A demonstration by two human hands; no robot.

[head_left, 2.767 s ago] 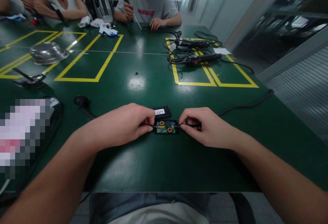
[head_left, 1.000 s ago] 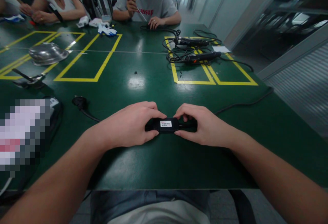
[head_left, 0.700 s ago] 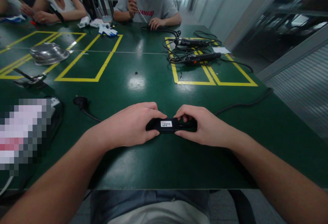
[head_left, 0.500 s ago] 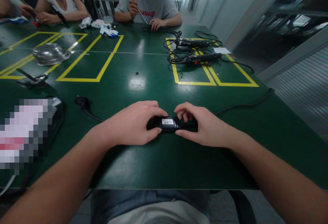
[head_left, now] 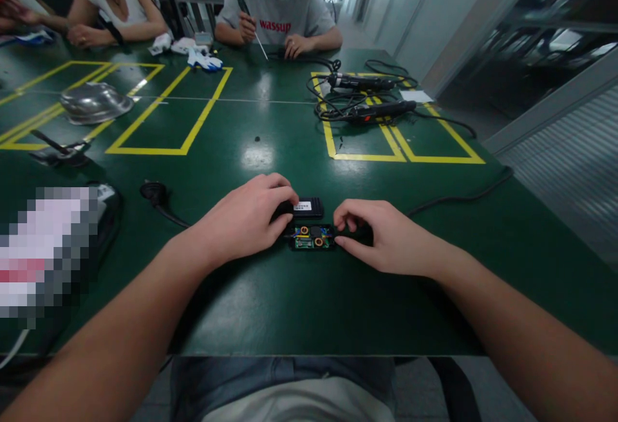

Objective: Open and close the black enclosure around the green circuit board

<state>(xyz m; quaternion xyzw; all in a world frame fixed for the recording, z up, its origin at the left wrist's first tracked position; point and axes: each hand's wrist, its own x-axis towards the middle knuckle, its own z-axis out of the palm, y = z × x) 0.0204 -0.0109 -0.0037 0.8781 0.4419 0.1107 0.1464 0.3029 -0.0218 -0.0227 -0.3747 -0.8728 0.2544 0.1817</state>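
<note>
A small black case bottom with a green circuit board [head_left: 311, 238] lies on the green table [head_left: 299, 306] near me. Its black lid [head_left: 304, 207], with a white label, sits just behind it. My left hand [head_left: 246, 219] grips the lid's left end with curled fingers. My right hand [head_left: 383, 237] pinches the right end of the open case, where a black cable [head_left: 458, 199] leaves it.
A black plug [head_left: 153, 192] and a black device [head_left: 103, 216] lie at left. Further back are a silver bowl-like part [head_left: 95, 101], cabled tools [head_left: 371, 95] in a yellow-taped box, and gloves [head_left: 203, 56]. Two people sit at the far edge, one holding a screwdriver [head_left: 251, 17].
The lid was pressed on the case between both hands; now my left hand has lifted it off and moved it back, baring the circuit board. My right hand stayed.
</note>
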